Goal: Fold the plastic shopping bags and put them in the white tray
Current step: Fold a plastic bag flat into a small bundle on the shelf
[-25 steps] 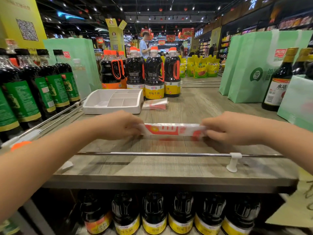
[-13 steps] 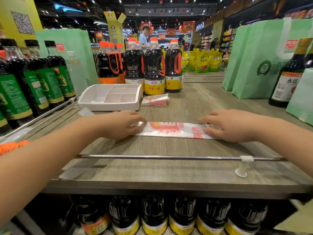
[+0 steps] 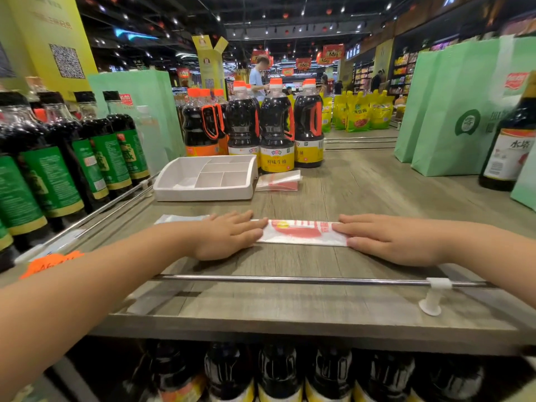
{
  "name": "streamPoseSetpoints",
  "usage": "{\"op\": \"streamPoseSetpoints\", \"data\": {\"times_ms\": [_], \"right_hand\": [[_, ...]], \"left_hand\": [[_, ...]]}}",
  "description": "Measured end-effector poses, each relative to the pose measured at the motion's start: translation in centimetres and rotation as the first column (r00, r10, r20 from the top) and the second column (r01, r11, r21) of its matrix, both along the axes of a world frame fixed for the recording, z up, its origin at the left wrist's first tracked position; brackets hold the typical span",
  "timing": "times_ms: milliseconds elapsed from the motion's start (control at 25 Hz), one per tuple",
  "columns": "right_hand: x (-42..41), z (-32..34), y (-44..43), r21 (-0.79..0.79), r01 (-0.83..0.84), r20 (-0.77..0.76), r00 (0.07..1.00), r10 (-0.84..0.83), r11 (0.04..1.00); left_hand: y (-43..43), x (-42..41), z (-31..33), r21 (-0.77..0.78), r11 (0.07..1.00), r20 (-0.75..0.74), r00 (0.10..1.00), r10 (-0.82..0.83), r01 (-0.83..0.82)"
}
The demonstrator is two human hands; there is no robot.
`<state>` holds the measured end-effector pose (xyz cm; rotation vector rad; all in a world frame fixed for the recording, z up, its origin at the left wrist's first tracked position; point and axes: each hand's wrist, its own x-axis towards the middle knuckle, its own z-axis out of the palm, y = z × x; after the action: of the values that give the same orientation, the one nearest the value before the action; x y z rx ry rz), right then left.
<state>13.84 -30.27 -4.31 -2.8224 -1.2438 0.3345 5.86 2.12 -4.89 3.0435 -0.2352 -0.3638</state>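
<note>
A white plastic bag with red print (image 3: 301, 232) lies folded into a long narrow strip across the wooden shelf top. My left hand (image 3: 229, 235) presses flat on its left part, fingers straight; the strip's end shows past my wrist. My right hand (image 3: 388, 239) presses flat on its right end. The white tray (image 3: 203, 194) with dividers sits behind, left of centre. A second folded bag (image 3: 278, 181) lies just right of the tray.
Soy sauce bottles with orange caps (image 3: 275, 132) stand behind the tray, green-labelled bottles (image 3: 98, 152) line the left. Green paper bags (image 3: 452, 111) and a dark bottle (image 3: 510, 152) stand at right. A metal rail (image 3: 290, 280) runs along the shelf's front edge.
The bag strip, held up between both hands a second ago, has come down onto the shelf. Both hands went from pinching it to lying flat on it.
</note>
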Motion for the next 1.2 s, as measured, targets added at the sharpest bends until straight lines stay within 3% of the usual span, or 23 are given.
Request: {"op": "streamPoseSetpoints", "data": {"times_ms": [120, 240, 440, 560, 680, 760, 840, 920, 960, 1080, 1200], "right_hand": [[0.3, 1.1, 0.0, 0.107, 0.045, 0.047, 0.998, -0.05, 0.993], [1.7, 2.4, 0.9, 0.117, 0.112, -0.03, 0.994, -0.109, 0.987], [3.6, 3.8, 3.0, -0.052, 0.176, -0.104, 0.978, -0.181, 0.983], [3.8, 3.4, 4.7, 0.034, 0.15, -0.13, 0.981, -0.144, 0.988], [3.9, 2.8, 6.4, 0.152, 0.097, -0.026, 0.995, -0.094, 0.984], [4.5, 2.9, 6.9, 0.26, 0.02, 0.204, 0.976, -0.076, 0.965], [5.1, 3.2, 6.9, 0.387, -0.14, 0.513, 0.854, -0.087, 0.911], [5.1, 3.3, 6.8, 0.413, -0.238, 0.717, 0.68, -0.152, 0.879], [5.0, 3.2, 6.9, 0.406, -0.233, 0.741, 0.649, -0.169, 0.884], [4.3, 1.5, 7.5, 0.305, -0.106, 0.646, 0.753, -0.124, 0.946], [2.8, 0.6, 7.5, 0.046, 0.007, 0.544, 0.838, -0.031, 0.999]], "left_hand": [[1.9, 0.3, 1.3, -0.119, 0.991, 0.127, 0.989, 0.074, -0.059], [2.5, 0.7, 2.4, -0.236, 0.963, 0.071, 0.986, 0.151, -0.131], [1.8, 1.8, 2.4, -0.173, 0.973, 0.064, 0.984, 0.166, -0.153], [1.5, 1.4, 2.4, -0.179, 0.982, 0.265, 0.958, 0.113, -0.066], [0.6, 0.6, 2.5, -0.096, 0.995, 0.607, 0.794, 0.032, 0.033], [-0.2, 0.0, 2.9, 0.021, 0.994, 0.771, 0.631, -0.085, 0.108], [-0.8, -0.7, 3.3, 0.166, 0.964, 0.856, 0.456, -0.245, 0.207], [-1.4, -1.4, 3.6, 0.277, 0.922, 0.863, 0.352, -0.362, 0.269], [-1.7, -1.6, 3.7, 0.325, 0.898, 0.848, 0.329, -0.416, 0.298], [-2.8, -1.7, 2.8, 0.445, 0.81, 0.738, 0.356, -0.573, 0.382], [-3.6, -1.5, 1.6, 0.506, 0.742, 0.603, 0.435, -0.668, 0.44]]}}
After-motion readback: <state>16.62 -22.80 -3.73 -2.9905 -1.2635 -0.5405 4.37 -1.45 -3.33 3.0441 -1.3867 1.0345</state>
